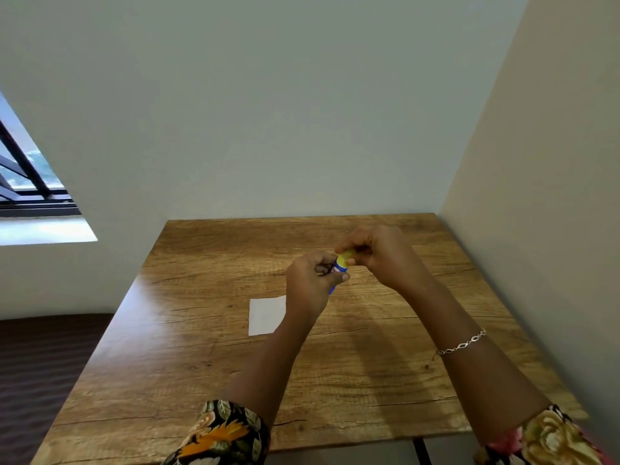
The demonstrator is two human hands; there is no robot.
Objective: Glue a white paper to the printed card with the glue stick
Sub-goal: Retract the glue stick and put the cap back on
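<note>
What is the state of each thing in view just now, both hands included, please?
glue stick: held in the air over the table, yellow cap at its top end.
left hand: grips the stick's blue body.
right hand: pinches the yellow cap.
white paper: flat on the table, partly hidden behind the left forearm.

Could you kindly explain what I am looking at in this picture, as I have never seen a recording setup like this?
There is no machine here: one wide-angle camera worn on a person's head looks down at their two bare hands. The left hand grips the blue glue stick, and the right hand pinches its yellow cap, over a wooden table. A white paper lies on the table, partly hidden by the left wrist. I cannot make out a printed card.
</note>
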